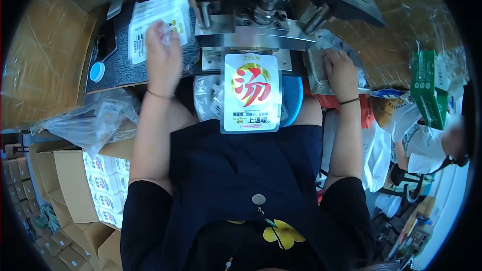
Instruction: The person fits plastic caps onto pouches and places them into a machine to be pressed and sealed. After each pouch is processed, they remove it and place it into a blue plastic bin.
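A white pouch (pixel 251 93) with a large red character and a green ring lies flat at the press, its lower end toward my lap. My left hand (pixel 164 57) is raised over a fanned stack of white printed pouches (pixel 143 37) on the left. Its fingers are slightly blurred and bent around something small and pale that I cannot make out. On the right, my right hand (pixel 344 73) has its fingers curled down at a grey bin (pixel 317 73) beside the press. Its fingertips and anything in them are hidden.
The metal press (pixel 261 17) spans the top middle. A white-blue cap (pixel 97 72) and a phone (pixel 105 42) lie left. Below stand a plastic bag (pixel 100 120) and a carton (pixel 75 185) of packets. A green box (pixel 429 90) is right; another person (pixel 427 145) sits beyond.
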